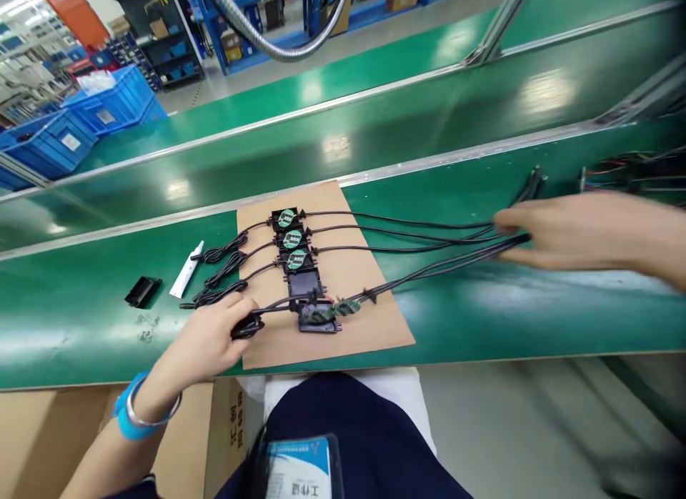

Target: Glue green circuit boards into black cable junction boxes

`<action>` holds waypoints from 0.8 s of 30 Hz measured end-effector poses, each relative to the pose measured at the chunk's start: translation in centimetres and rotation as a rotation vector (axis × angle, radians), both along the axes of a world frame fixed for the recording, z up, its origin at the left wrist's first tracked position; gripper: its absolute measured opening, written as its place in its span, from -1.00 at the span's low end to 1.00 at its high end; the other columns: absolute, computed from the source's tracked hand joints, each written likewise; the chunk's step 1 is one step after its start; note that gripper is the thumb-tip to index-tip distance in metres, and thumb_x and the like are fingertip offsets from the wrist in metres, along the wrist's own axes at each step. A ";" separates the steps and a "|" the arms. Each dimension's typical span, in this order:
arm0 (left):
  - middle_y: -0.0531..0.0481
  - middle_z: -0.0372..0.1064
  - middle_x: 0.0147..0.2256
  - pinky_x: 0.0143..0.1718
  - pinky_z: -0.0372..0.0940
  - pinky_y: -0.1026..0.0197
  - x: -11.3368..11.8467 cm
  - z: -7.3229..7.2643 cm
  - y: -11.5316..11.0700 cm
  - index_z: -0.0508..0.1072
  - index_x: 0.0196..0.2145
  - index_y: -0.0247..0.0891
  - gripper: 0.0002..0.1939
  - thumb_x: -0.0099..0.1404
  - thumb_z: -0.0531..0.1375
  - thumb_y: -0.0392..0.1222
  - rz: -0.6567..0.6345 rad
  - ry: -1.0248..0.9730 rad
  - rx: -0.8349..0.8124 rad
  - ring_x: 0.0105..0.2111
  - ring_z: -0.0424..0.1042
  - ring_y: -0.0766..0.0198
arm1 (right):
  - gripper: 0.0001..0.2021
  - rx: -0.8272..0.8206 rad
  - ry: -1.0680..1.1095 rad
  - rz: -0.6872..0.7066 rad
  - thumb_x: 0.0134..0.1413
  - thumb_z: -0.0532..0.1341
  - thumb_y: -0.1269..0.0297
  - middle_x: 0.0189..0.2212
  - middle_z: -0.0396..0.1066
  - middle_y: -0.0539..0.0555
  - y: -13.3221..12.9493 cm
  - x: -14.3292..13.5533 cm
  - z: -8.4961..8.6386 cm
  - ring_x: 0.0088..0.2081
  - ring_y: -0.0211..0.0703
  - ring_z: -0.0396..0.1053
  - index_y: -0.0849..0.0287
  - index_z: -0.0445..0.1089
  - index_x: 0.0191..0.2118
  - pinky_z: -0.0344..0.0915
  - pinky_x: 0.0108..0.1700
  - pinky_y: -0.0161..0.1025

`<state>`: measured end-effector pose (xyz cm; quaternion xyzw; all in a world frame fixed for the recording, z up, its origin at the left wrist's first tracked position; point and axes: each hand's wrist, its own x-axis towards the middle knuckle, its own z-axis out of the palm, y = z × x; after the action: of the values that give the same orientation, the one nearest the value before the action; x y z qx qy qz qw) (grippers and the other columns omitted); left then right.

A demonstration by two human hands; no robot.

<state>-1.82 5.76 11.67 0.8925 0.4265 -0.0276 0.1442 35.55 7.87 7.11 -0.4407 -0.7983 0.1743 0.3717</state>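
Observation:
My left hand (pixel 217 338) is closed on a coiled black cable (pixel 247 326) at the cardboard's lower left. My right hand (pixel 528 231), slightly blurred, grips the black cables (pixel 461 258) at the right. Between them, a column of black housings lies on the cardboard sheet (pixel 369 334). The upper three hold round green circuit boards (pixel 292 239), with cables leaving both sides. Below sits a bare black housing (pixel 304 283). Two more green boards (pixel 346 308) lie at the lowest housing (pixel 319 326), on the cables running between my hands.
Left of the cardboard are a white tube (pixel 186 272) and a black housing part (pixel 143 292) on the green table (pixel 80 320). Blue bins (pixel 115 102) stand at the back left. Bundled wires (pixel 632 174) lie at the far right. A metal hose (pixel 279 48) hangs overhead.

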 end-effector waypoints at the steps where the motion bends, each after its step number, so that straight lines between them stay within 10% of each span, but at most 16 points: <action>1: 0.02 0.35 -0.31 -0.32 0.21 0.23 0.1 -0.8 -0.3 0.37 -0.22 -0.20 -0.84 0.25 0.07 -0.32 0.002 -0.008 -0.053 -0.33 0.39 0.22 | -0.46 -0.007 -0.012 0.021 0.40 -0.04 -0.09 -0.17 0.46 0.14 -0.6 -0.6 -0.8 -0.08 -0.11 0.45 0.28 0.50 -0.13 0.35 -0.08 -0.10; 7: 0.08 0.32 -0.38 -0.36 0.16 0.26 0.8 -0.4 -0.4 0.34 -0.29 -0.21 -0.95 0.35 0.09 -0.23 0.020 -0.194 -0.263 -0.41 0.28 0.30 | -0.68 -0.111 -0.047 0.268 0.29 0.18 0.00 -0.24 0.49 0.15 -2.8 -4.3 -4.1 -0.11 -0.08 0.43 0.18 0.48 -0.21 0.36 -0.03 -0.07; 14: 0.08 0.34 -0.39 -0.36 0.20 0.26 0.0 -1.4 -0.6 0.33 -0.31 -0.20 -0.99 0.30 0.13 -0.27 -0.002 -0.258 -0.405 -0.40 0.32 0.30 | -0.74 -0.531 0.056 0.408 0.38 0.03 0.18 -0.49 0.38 -0.03 -2.2 -4.2 -2.3 -0.47 -0.29 0.28 0.13 0.29 -0.34 0.21 -0.41 -0.32; 24: -0.14 0.31 -0.10 -0.11 0.31 -0.02 0.3 -5.7 -1.4 0.37 -0.21 -0.23 -0.73 0.12 0.09 -0.43 -0.061 0.068 -0.114 -0.13 0.30 0.02 | -0.83 -0.241 -0.171 0.321 0.33 0.09 0.28 -0.49 0.38 -0.03 -3.0 -4.8 -6.5 -0.50 -0.30 0.29 0.13 0.32 -0.32 0.15 -0.43 -0.32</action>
<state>-1.51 4.31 5.93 0.8939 0.4017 -0.0866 0.1791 30.73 4.82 0.60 -0.3621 -0.8603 0.2875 0.2148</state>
